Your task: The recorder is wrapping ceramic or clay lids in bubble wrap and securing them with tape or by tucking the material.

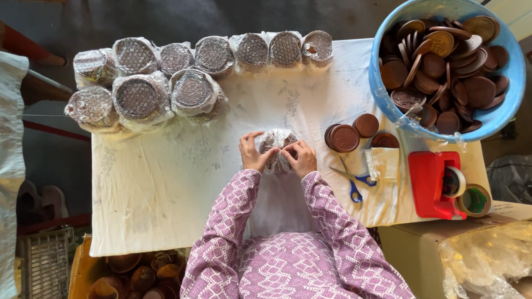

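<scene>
I take this for a small packing workshop, a piecework station where I look down on a table (166,188) draped in a white cloth and lined along its far edge with finished plastic-wrapped stacks of discs (138,98). A blue tub (512,72) heaped with loose brown discs, a red tape dispenser (429,182), spare tape rolls (475,200) and blue-handled scissors (354,185) form the working kit. Around the table I see a cardboard box (410,249), a crate of brown bowls (133,274) on the floor and bare concrete beyond
</scene>
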